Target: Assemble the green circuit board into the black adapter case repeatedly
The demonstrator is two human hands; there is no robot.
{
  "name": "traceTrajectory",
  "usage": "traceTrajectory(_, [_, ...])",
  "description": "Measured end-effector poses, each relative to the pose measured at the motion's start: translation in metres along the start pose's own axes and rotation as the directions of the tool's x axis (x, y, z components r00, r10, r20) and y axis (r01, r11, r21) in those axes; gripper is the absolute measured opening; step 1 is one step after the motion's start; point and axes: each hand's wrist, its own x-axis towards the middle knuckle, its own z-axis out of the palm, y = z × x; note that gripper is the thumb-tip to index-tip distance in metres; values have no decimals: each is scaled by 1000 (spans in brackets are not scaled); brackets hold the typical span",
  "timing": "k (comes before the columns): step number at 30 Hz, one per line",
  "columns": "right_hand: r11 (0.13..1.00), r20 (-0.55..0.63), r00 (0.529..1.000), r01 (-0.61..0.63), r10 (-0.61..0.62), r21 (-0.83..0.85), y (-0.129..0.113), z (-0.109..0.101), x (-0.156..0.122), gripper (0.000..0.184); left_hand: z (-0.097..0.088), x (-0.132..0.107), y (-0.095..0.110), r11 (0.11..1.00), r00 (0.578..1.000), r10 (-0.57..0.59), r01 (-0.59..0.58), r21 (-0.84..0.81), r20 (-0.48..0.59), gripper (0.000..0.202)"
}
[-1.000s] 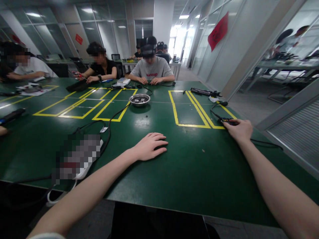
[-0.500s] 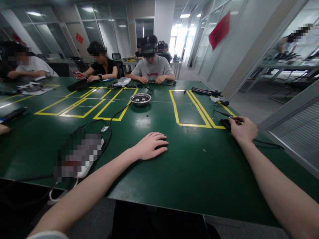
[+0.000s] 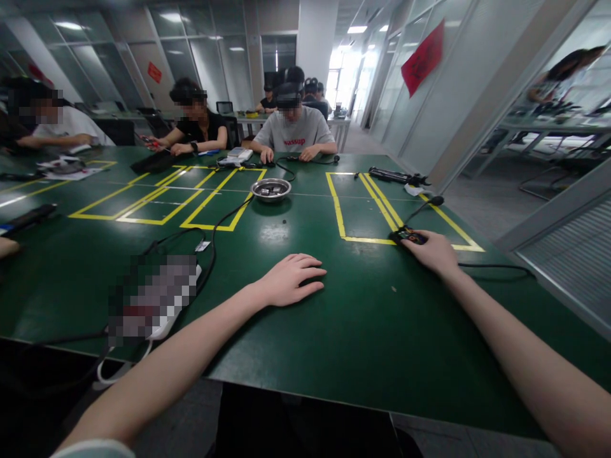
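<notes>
My left hand (image 3: 293, 281) lies palm down on the green tabletop, fingers stretched out and slightly spread, holding nothing. At the right, my right hand (image 3: 435, 252) has its fingers closed around the near side of a small black device (image 3: 411, 236). Coloured wiring or parts show on the device's upper face; its exact kind is unclear. A thin black stalk with a rounded black head (image 3: 436, 201) rises behind it, and a black cable (image 3: 496, 267) trails off to the right. The device sits at the near corner of the yellow-taped rectangles, and my fingers hide part of it.
A metal bowl (image 3: 270, 190) with shiny metal parts stands mid-table. To its right lies a folded black tripod-like item (image 3: 398, 177). A white power strip (image 3: 179, 302) with cables is near my left forearm. Yellow tape (image 3: 367, 240) marks the green table (image 3: 344, 343). Several people sit opposite.
My right hand has moved left along the table with the black device, from the right edge to the yellow tape corner. My left hand has stayed in place.
</notes>
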Motion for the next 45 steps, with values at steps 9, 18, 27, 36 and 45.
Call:
traceTrajectory(9, [647,239,663,479,-710,593,-144,5,-113,25,-9,1,9,999,987,47,-50,-16,-155,45])
traceTrajectory(18, [601,123,682,526,-720,602,-142,-14,-129,26,-6,0,10,1000,1000,23,-23,-11,-18,50])
traceTrajectory(27, [658,265,668,446,-696,606,-106,-28,-87,38,-8,0,6,998,999,-34,34,57,-12,49])
traceTrajectory(36, [701,430,645,239,-632,672,-88,-34,-70,38,-6,-1,3,997,999,-45,45,69,-7,63])
traceTrajectory(45, [693,320,678,390,-661,606,-107,-18,-87,36,-1,3,-4,1000,999,-9,8,-19,-42,54])
